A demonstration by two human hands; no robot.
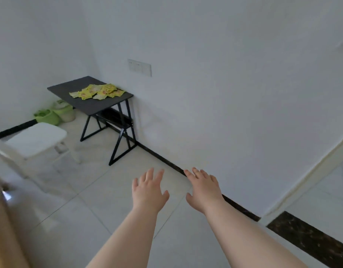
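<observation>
White chair (34,139) stands at 9 o'clock. Surface (66,88) at 11 o'clock carries yellow packets (98,91). Left hand (149,187) and right hand (204,187) hover well apart from them, fingers (150,173) spread, holding nothing. Risk: a hasty grab could scatter the loose pile over the edge.

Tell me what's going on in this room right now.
A person stretches both bare hands forward, fingers spread, holding nothing: left hand and right hand hover over the tiled floor. Ahead, against the wall, a dark table carries a loose pile of yellow packets, untouched and well out of reach. A white chair stands to its left.
</observation>
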